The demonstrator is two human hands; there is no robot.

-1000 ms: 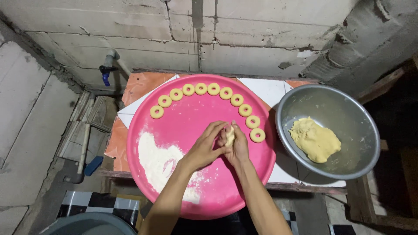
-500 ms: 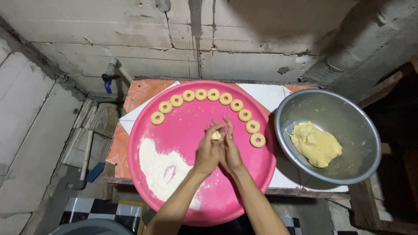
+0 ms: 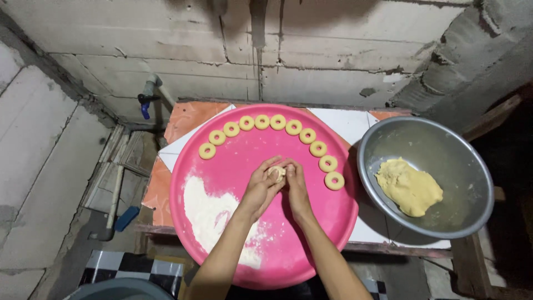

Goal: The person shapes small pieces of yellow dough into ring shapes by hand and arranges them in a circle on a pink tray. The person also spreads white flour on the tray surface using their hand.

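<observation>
While both hands cupped a small dough piece (image 3: 276,173) over the pink tray (image 3: 233,166), left hand (image 3: 260,189) and right hand (image 3: 296,186) pinched it together, apparently shaping it.

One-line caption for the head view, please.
Left hand and right hand shape a dough piece over a floured pink tray.

Small table (image 3: 355,123) with pink tray (image 3: 311,255) and steel bowl (image 3: 444,145) side by side
</observation>
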